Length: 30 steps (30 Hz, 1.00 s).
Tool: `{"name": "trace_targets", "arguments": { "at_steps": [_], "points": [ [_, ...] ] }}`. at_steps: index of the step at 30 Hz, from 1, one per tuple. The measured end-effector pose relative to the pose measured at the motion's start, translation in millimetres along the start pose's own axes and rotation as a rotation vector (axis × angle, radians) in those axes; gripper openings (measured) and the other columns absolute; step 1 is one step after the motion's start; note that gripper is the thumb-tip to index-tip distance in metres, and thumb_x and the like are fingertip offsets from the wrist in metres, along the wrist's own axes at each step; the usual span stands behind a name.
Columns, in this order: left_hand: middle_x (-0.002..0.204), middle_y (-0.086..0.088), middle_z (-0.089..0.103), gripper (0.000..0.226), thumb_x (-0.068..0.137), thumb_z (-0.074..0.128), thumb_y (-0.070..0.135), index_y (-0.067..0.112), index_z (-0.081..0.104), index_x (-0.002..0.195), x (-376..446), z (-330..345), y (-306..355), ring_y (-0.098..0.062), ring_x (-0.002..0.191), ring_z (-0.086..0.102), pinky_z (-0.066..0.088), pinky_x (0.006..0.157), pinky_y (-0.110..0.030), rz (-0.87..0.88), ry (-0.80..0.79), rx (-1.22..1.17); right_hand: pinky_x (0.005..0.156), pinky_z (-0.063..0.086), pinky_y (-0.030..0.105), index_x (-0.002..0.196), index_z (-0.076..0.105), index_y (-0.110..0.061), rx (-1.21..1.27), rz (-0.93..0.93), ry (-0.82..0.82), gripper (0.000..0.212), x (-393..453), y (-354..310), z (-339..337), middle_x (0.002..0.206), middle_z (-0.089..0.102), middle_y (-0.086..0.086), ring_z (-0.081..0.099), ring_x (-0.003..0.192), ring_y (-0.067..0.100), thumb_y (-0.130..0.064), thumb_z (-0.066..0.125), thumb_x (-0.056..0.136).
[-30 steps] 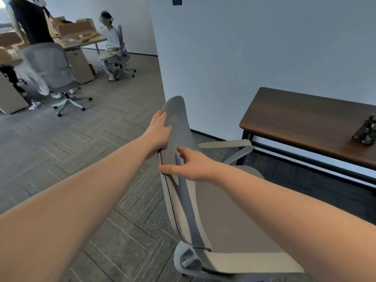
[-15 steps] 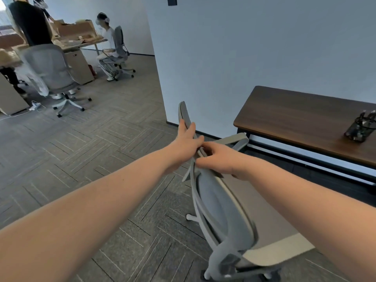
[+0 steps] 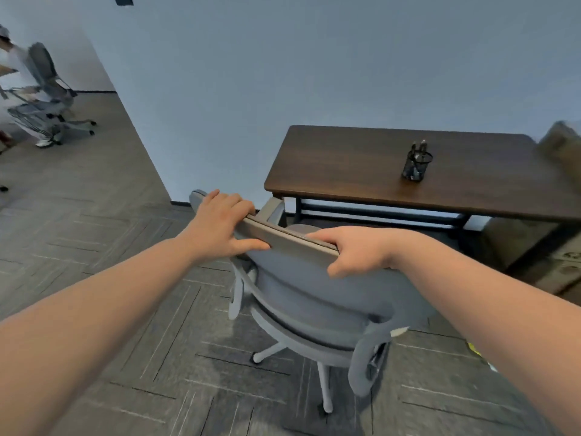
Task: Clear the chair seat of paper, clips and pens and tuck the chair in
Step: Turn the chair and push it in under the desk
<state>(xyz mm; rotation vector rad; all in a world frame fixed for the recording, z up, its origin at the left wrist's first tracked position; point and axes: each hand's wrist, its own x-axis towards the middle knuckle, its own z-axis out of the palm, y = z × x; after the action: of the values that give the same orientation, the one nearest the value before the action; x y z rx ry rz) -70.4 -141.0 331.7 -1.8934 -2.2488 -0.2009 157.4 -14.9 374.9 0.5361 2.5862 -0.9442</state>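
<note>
Gripping the top edge of the grey chair [image 3: 314, 297], left hand [image 3: 220, 228] and right hand [image 3: 355, 250] clamp it, near the desk [image 3: 361, 171]; no readable writing.

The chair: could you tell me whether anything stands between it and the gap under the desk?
Nothing visible does. The chair, held by both hands at its backrest, faces open floor before the desk.

Two hands showing: left [image 3: 220, 226], right [image 3: 355, 251]. Two chairs: one near [image 3: 301, 287], one far left [image 3: 47, 86]. One table [image 3: 361, 171], carrying one pen cup [image 3: 415, 165]. One seated person [image 3: 19, 67], blurred.
</note>
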Motion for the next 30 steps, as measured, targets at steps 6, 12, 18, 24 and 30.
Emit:
{"name": "trace_targets", "arguments": {
  "at_steps": [6,12,18,24,30],
  "points": [
    [0.068,0.004,0.044,0.083,0.072,0.014,0.086,0.013,0.052,0.074,10.4,8.1,36.3,-0.020,0.063,0.042,0.033,0.068,-0.033,0.112,0.128,0.035,0.056,0.038,0.018,0.141,0.038,-0.034,-0.076,0.048,0.025,0.063,-23.2,39.4,-4.8,0.084,0.059,-0.012,0.049,0.060,0.003,-0.013,0.057,0.085],
    [0.071,0.005,0.046,0.078,0.075,0.009,0.083,0.016,0.048,0.075,8.0,12.1,79.8,-0.016,0.068,0.038,0.028,0.072,-0.032,0.106,0.122,0.022,0.058,0.039,0.014,0.128,0.050,-0.036,-0.087,0.075,0.071,0.052,-55.1,71.5,-4.9,0.090,0.060,-0.015,0.051,0.067,0.001,-0.011,0.058,0.083],
    [0.071,0.010,0.035,0.062,0.078,0.003,0.078,0.023,0.031,0.073,21.1,10.7,129.8,-0.015,0.068,0.032,0.028,0.066,-0.031,0.159,0.139,0.055,0.081,0.050,0.032,0.118,0.058,-0.035,-0.098,0.114,0.166,0.045,-89.7,107.2,-5.5,0.104,0.065,-0.008,0.061,0.093,0.016,-0.011,0.062,0.079],
    [0.076,0.008,0.038,0.067,0.073,-0.003,0.079,0.022,0.033,0.077,43.2,11.9,172.3,-0.017,0.072,0.035,0.032,0.069,-0.034,0.188,0.075,0.062,0.078,0.049,0.029,0.122,0.054,-0.042,-0.246,0.174,0.302,0.045,-118.2,144.3,-7.3,0.103,0.062,-0.019,0.054,0.092,0.007,-0.030,0.067,0.080],
    [0.079,0.006,0.049,0.058,0.081,0.021,0.070,0.019,0.049,0.084,75.8,21.1,210.5,-0.019,0.073,0.050,0.030,0.066,-0.031,0.248,0.124,0.111,0.073,0.041,0.024,0.124,0.052,-0.043,-0.293,0.196,0.381,0.048,-144.1,183.9,-22.9,0.113,0.062,-0.020,0.053,0.098,0.006,-0.039,0.068,0.079]
  ]
}}
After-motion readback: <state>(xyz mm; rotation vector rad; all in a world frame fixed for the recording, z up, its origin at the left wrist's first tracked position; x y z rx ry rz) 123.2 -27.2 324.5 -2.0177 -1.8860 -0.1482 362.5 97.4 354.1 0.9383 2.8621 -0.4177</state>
